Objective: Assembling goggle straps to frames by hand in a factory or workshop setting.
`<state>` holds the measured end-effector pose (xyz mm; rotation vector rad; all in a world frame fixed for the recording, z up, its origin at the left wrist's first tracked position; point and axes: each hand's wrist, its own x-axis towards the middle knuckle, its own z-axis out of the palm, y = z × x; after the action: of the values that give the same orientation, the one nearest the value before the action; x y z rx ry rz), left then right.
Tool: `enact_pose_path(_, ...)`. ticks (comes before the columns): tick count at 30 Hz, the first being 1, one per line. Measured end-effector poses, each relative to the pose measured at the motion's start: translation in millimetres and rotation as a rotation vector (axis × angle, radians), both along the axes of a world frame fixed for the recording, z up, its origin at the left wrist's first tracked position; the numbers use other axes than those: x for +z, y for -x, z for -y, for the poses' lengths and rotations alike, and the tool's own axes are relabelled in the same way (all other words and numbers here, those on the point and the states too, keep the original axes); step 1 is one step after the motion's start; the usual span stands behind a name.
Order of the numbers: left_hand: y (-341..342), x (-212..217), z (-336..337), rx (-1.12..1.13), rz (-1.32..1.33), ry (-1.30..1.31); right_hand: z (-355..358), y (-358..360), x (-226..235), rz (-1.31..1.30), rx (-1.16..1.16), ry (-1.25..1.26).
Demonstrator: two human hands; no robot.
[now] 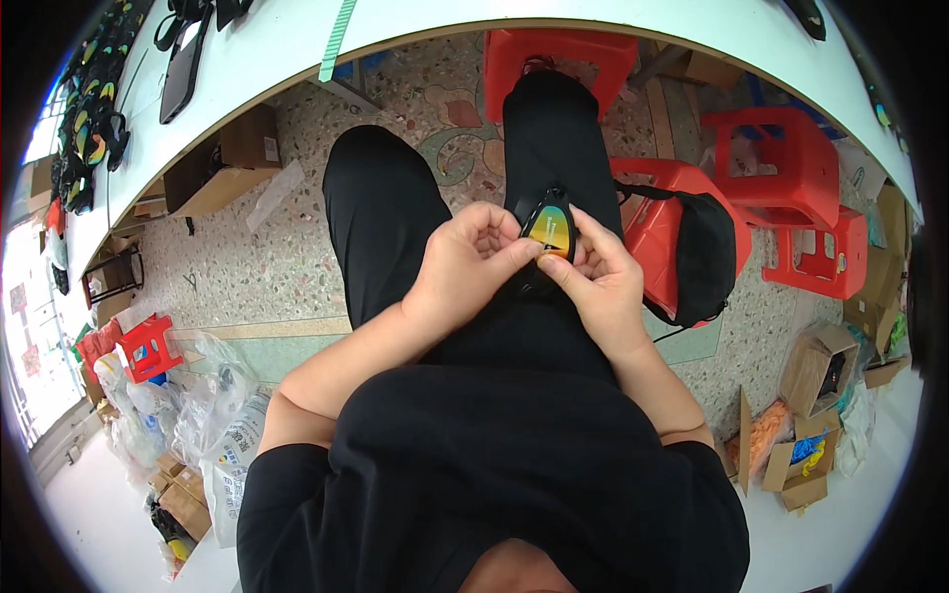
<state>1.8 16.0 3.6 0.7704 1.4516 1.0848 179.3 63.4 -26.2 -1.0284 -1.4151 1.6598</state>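
Above my lap I hold a pair of swim goggles (551, 226) in both hands. A mirrored lens in green, yellow and orange faces up inside a black rim, and the rest of the goggles is hidden by my fingers. My left hand (469, 259) is closed, its thumb pressing on the lower left edge of the lens. From the other side, my right hand (599, 279) is closed round the rim, with its thumb at the bottom edge. The two thumb tips almost meet there.
A white table (415, 25) curves across the top, with a phone (186, 74) and many goggles (94, 128) at its left. Red stools (771, 158) and a black bag (704, 257) stand at the right. Cardboard boxes (232, 163) and plastic bags (213, 385) lie around the floor.
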Motion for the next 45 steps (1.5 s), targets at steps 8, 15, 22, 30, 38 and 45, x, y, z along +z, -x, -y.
enact_pose_path(8,-5.5,13.2,2.1,0.028,-0.280,-0.085,-16.1,-0.8,15.5,0.025,0.099,-0.065)
enact_pose_path(15,5.4,37.6,1.5,-0.179,-0.591,-0.375,-88.1,1.3,54.5,0.253,0.604,0.100)
enact_pose_path(22,32.3,31.2,-14.9,-0.496,-0.954,-0.802,-105.7,26.0,25.3,0.208,1.027,0.010)
enact_pose_path(30,19.3,-13.6,0.0,-0.389,-0.894,-0.401,-36.6,-23.6,11.9,0.242,0.173,-0.606)
enact_pose_path(38,12.9,-17.4,-2.7,-0.368,-0.950,-0.454,-17.9,-25.3,22.8,0.341,0.248,-0.984)
enact_pose_path(45,10.7,-19.0,3.9,-0.317,-1.029,-0.533,-15.4,-24.7,17.7,0.265,0.239,-0.830)
